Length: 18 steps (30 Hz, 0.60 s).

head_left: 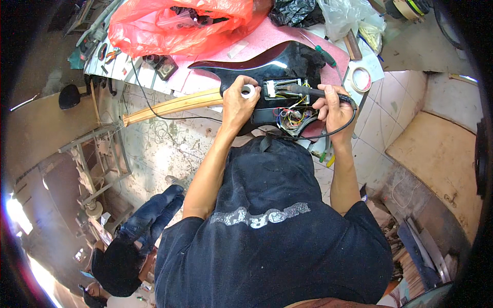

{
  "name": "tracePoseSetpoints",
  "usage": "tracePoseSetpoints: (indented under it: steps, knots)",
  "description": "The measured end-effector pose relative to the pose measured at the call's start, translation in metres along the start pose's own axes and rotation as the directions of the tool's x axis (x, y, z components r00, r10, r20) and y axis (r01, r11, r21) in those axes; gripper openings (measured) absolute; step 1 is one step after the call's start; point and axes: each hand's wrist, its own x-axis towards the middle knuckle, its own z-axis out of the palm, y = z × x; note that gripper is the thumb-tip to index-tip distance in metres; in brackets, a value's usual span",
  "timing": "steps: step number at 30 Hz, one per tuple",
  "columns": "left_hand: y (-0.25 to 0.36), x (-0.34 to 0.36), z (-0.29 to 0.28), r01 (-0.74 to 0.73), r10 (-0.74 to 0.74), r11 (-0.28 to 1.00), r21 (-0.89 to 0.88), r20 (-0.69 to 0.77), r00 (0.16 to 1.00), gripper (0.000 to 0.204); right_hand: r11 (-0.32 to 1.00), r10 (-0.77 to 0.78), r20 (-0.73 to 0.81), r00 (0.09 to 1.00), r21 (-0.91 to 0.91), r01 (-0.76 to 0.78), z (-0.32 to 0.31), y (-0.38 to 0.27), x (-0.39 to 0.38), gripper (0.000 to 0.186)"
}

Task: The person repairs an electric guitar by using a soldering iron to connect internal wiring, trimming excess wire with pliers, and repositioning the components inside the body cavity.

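Note:
A black electric guitar body [280,56] lies back-up on the pink-covered bench, its pale wooden neck [169,103] pointing left. An open cavity holds a metal-and-white assembly [272,90]; another holds tangled coloured wires [292,118]. My left hand [239,100] is closed round a small white roll [248,91] at the body's left part. My right hand [333,110] grips a black corded tool [313,92], probably a soldering iron, its tip over the upper cavity. A black cord [200,117] runs across the neck and below the body.
A red plastic bag [154,28], dark and clear bags [334,15], a green screwdriver [324,56], a tape roll [361,79] and small tools cover the bench. At lower left is another person in jeans [154,215], near a wooden rack [92,169].

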Motion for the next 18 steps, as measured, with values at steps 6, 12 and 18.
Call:
tracePoseSetpoints:
  steps: [6, 12, 18]
  knots:
    - [0.0042, 0.0014, 0.0001, 0.022, -0.022, 1.000, 0.012, 0.010, 1.000, 0.019, 1.000, 0.014, 0.002, 1.000, 0.016, -0.014, 0.0005, -0.0026, -0.0022, 0.031]
    - [0.0018, 0.0016, 0.0007, -0.009, 0.008, 1.000, 0.026, 0.013, 1.000, 0.019, 0.999, 0.018, -0.006, 1.000, 0.047, -0.018, 0.0008, 0.0007, -0.0023, 0.031]
    - [0.0001, 0.0011, 0.0010, 0.018, -0.018, 1.000, 0.016, 0.019, 1.000, 0.018, 0.999, 0.014, -0.008, 1.000, 0.045, -0.013, -0.0002, -0.0005, -0.0019, 0.030]
